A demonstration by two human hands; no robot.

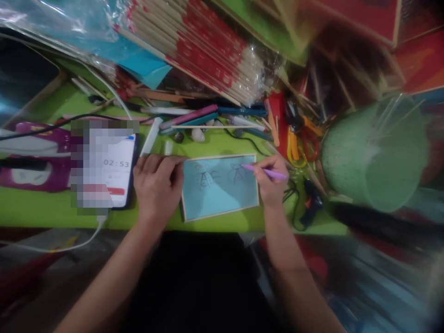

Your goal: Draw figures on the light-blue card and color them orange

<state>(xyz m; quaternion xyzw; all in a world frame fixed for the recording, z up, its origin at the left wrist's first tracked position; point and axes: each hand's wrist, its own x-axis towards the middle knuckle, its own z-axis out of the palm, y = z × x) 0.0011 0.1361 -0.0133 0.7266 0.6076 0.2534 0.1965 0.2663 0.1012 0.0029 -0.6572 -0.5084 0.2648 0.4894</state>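
— What's the biggest thing on that green table (41, 208)?

— The pale green bucket (374, 152) at the right end, lying tipped toward us. Thin clear sticks poke from its mouth, though it's too blurred to say more about them.

— And behind it all?

— A long bundle of red-and-cream sticks (204, 51) in a clear plastic wrap, leaning across the back, with blue sheets (149, 69) under more plastic beside it. No print on the wrap that I can make out.

— Anything readable anywhere?

— Only the phone (120, 171), lying flat just left of the hands. Its screen shows 02:53; most of the rest is blocked out. A white cable runs off its near end over the table edge.

— What's the person working on?

— A small blue board (218, 194) with a pale wooden rim, lying flat near the front edge, between the two hands. Two little drawn figures sit along its top. The left hand (156, 182) lies palm down, fingers loosely curled, pressing the board's left top corner. The right hand (272, 182) is closed around a pink pen (265, 172), tip touching the right-hand drawing.

— Smaller bits?

— Orange-handled scissors (298, 143) between the board and bucket, a dark glue gun (312, 206) below them, and pens (194, 118) strewn behind the board
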